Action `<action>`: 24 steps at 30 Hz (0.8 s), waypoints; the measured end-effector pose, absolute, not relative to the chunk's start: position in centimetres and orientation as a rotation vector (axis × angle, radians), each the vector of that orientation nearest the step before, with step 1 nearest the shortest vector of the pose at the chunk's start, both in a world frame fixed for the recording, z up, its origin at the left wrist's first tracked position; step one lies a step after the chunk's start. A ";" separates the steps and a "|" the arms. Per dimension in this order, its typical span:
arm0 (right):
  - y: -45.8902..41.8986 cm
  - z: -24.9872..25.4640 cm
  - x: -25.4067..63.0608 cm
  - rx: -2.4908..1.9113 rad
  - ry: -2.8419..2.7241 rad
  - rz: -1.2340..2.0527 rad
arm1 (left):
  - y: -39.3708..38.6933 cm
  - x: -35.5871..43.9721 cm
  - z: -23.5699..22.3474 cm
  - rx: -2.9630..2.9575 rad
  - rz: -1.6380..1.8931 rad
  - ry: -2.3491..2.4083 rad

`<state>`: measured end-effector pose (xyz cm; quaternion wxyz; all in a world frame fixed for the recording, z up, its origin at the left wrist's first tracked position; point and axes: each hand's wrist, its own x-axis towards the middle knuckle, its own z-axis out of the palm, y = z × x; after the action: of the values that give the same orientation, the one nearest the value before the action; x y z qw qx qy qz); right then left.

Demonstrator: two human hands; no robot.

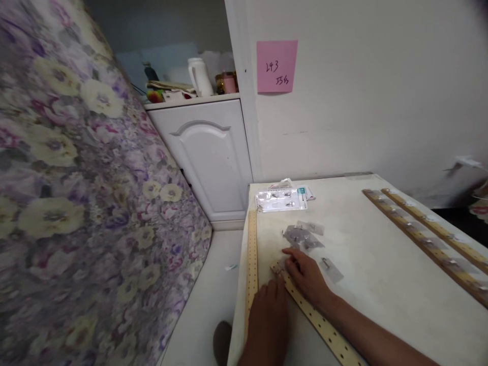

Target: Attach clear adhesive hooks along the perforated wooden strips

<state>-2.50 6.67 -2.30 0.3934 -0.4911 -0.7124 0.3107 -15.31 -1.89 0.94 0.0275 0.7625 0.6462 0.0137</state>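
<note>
A pale wooden strip with rows of holes (324, 328) lies slanted on the table under both hands. My left hand (269, 310) is closed at the strip's far end, its fingertips pressed down on it beside a small clear piece. My right hand (307, 274) rests along the strip's right edge, index finger reaching past the end and the other fingers curled against the wood. Its fingertips are partly hidden. Close beyond it lie several metal hooks on clear backings (301, 236). A single hook on a clear patch (331, 269) lies to the right.
Another perforated strip (252, 254) runs along the table's left edge. Clear hook packaging (282, 199) sits at the back. Two strips bearing hooks (423, 239) lie at the right. A flowered curtain (95, 203) hangs left, near a white cabinet (206, 157).
</note>
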 end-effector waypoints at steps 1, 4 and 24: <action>6.7 -2.3 -2.5 -1.242 -1.806 0.791 | -1.9 -15.3 0.9 2.366 0.047 1.999; 6.7 -2.5 -2.6 -1.224 -1.800 0.786 | -1.9 -15.4 0.7 2.397 0.047 1.995; 7.0 -2.1 -2.8 -1.222 -1.879 0.741 | -1.3 -15.3 1.1 2.297 -0.024 1.974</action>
<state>-2.81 7.05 -2.08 0.3808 -0.4786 -0.7360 0.2902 -15.26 -1.28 1.09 0.0566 0.7571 0.6508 -0.0078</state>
